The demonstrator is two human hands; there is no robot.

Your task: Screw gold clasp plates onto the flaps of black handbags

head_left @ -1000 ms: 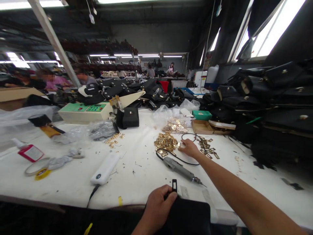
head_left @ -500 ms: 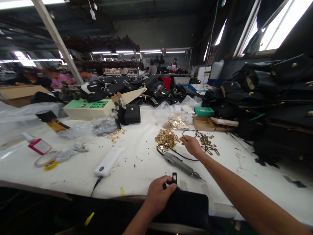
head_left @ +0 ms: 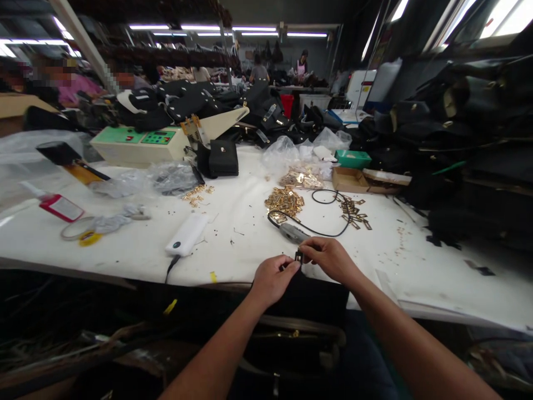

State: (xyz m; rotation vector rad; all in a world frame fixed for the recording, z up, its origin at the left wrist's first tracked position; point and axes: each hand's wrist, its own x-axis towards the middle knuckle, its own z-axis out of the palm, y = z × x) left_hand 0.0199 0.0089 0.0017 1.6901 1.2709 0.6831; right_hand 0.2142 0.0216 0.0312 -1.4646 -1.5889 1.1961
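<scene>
My left hand [head_left: 275, 279] pinches the upper edge of a black leather piece [head_left: 318, 294] at the table's front edge. A small dark rectangular tab with a slot [head_left: 298, 256] stands up between my two hands. My right hand [head_left: 327, 256] is closed with its fingertips at that tab; whatever lies between them is too small to make out. Behind my hands is a grey electric screwdriver [head_left: 291, 232], its front part hidden by my right hand. Beyond it lies a pile of gold metal pieces [head_left: 285, 203], with more rectangular ones [head_left: 356, 214] to the right.
On the white table [head_left: 233, 266] are a white power bank [head_left: 187, 234], a red bottle [head_left: 62, 207] and a yellow tape roll [head_left: 90, 239]. Farther back stand a cream machine [head_left: 137, 147], a green box [head_left: 353, 159] and heaps of black bags. People sit in the background.
My right hand has come back from the gold pile to the slotted tab beside my left hand. The view has tilted down, so the table appears higher.
</scene>
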